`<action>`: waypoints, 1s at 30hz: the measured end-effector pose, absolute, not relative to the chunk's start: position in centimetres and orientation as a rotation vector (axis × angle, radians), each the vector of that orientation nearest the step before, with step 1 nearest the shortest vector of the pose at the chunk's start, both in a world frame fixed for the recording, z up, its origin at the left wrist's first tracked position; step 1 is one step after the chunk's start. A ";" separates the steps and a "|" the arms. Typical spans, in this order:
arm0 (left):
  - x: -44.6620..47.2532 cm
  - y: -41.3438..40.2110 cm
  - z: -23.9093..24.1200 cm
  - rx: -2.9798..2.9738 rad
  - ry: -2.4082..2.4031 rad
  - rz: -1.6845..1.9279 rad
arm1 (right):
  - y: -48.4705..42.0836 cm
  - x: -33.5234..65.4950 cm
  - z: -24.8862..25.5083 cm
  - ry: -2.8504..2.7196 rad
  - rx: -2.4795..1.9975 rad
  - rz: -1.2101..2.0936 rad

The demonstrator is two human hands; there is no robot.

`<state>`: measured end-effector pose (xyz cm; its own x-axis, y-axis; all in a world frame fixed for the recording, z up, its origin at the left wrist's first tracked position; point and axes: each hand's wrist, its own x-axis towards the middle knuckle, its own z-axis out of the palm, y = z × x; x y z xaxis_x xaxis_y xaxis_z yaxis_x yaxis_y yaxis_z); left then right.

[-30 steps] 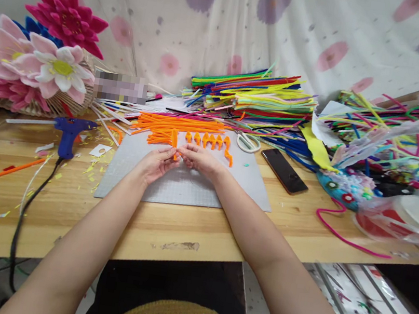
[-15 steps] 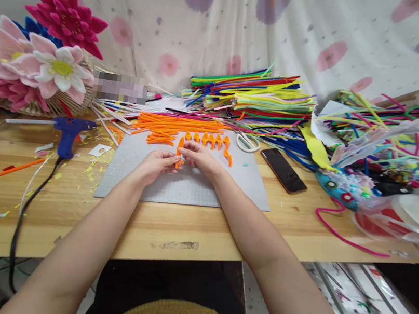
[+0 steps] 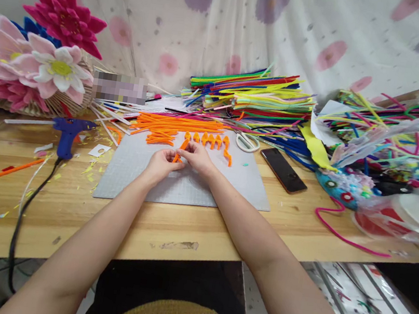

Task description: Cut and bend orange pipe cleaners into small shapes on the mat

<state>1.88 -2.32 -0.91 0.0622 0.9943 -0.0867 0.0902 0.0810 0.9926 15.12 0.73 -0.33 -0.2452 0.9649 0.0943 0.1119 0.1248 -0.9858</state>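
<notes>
Between my two hands is a bent orange pipe cleaner (image 3: 181,151), tilted with its top leaning right. My left hand (image 3: 161,164) pinches its lower end. The fingers of my right hand (image 3: 197,158) are closed on its upper part. Both hands are over the grey cutting mat (image 3: 128,171). Just beyond my fingers lies a row of shaped orange pipe cleaner pieces (image 3: 212,140), the rightmost with a long wavy tail. Cut orange pipe cleaners (image 3: 160,136) lie in a small pile left of that row, with longer orange ones (image 3: 183,122) behind.
White-handled scissors (image 3: 247,142) and a phone (image 3: 283,171) lie to the right. On the left are a blue glue gun (image 3: 66,135) with a black cord and fuzzy flowers (image 3: 59,69). Coloured pipe cleaner bundles (image 3: 258,96) are stacked at the back.
The orange pipe cleaner has gone from nearly upright to leaning right. My left fingers have closed further around its lower end, and my hands have drawn slightly closer together.
</notes>
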 end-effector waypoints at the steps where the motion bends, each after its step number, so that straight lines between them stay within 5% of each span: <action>1: 2.0 -2.2 -1.1 1.265 1.295 1.086 | 0.8 15.1 -0.5 -1.530 -1.089 1.230; 20: 1.6 -2.9 0.6 1.015 1.132 1.016 | 0.3 15.7 -0.6 -1.364 -0.936 1.590; 30: 1.8 -2.9 0.3 1.005 1.201 1.043 | 0.2 15.4 -0.6 -1.366 -1.043 1.509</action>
<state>1.81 -2.86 0.34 0.0670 0.9730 -0.2207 -0.0827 0.2258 0.9706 15.39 0.21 -0.59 -0.3119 0.9489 -0.0480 -0.0461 -0.0656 -0.9968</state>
